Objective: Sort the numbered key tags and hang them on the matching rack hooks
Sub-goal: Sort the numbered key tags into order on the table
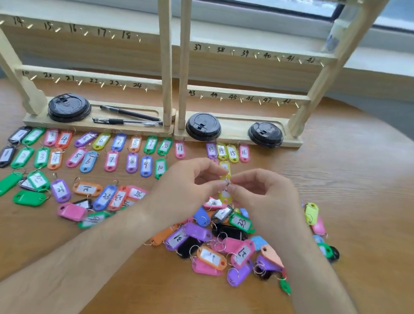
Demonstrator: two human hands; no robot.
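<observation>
Yellow tags [225, 169], white labels too blurred to read, are linked at their rings [227, 179] just beyond the pile [228, 244] on the table [368, 183]. My left hand [186, 183] and right hand [264, 196] each pinch the rings, fingers curled.

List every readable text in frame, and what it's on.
"14" to "18": left middle rail
"37" to "42": right middle rail
"20" to "24": left lower rail
"43" to "48": right lower rail
"6" to "11": tag row by rack
"33": green tag
"27": pink tag
Blurred: lids, yellow tag.
</observation>
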